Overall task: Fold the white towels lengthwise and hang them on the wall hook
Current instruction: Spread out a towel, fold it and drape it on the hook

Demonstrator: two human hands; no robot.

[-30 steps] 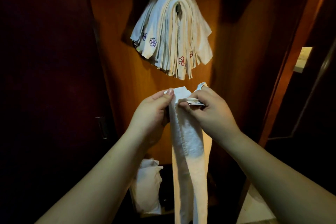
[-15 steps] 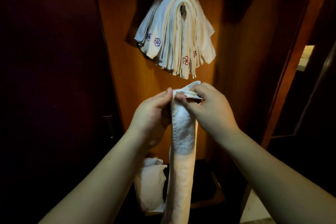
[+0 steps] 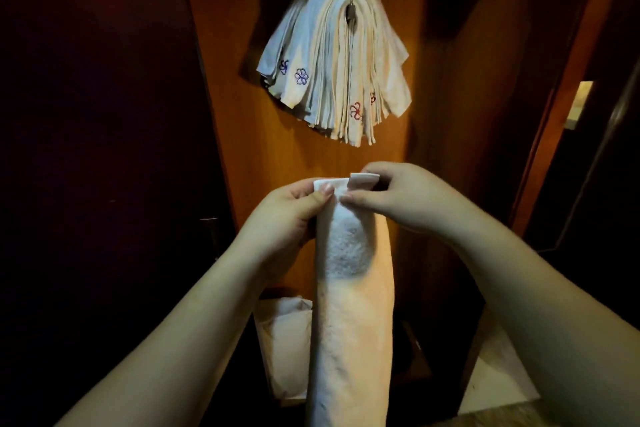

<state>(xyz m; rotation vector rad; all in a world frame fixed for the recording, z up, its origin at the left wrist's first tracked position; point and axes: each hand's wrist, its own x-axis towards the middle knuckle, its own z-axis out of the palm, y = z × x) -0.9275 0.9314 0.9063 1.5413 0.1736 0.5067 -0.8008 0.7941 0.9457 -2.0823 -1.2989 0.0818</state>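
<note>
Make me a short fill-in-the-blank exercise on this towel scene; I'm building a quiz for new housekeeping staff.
1. Both hands, the left hand and the right hand, pinch the ____ end of the white towel.
2. The stack of folded towels hangs from a hook on the ____ panel.
3. The flower stitched on the stack's left side is ____.
4. The held towel hangs ____ the stack.

Missing words: top; wooden; purple; below
</note>
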